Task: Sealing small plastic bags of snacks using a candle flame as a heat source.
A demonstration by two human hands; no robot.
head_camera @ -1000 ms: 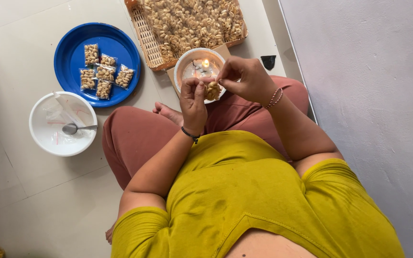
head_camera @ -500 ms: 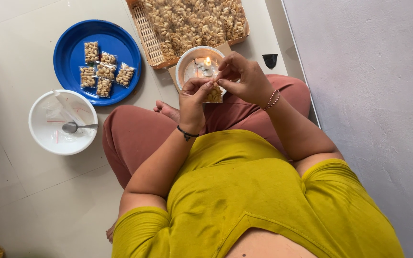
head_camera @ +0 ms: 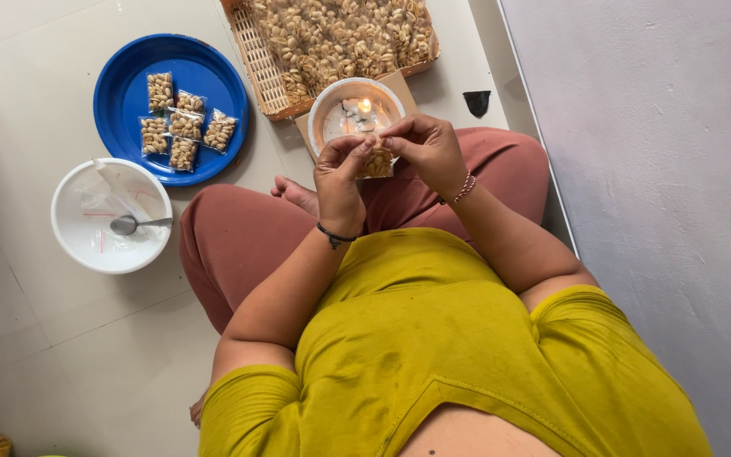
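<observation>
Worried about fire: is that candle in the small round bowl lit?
Lit: a bright flame glows on the white candle in the small round metal bowl.

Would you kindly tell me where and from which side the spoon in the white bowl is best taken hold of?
Probably by the handle of the spoon, coming from above on the right-hand side. It lies nearly flat across the white bowl, with its scoop end toward the middle among clear plastic bags and the slim handle pointing to the right rim, where it is free of the bags and easy to pinch.
</observation>
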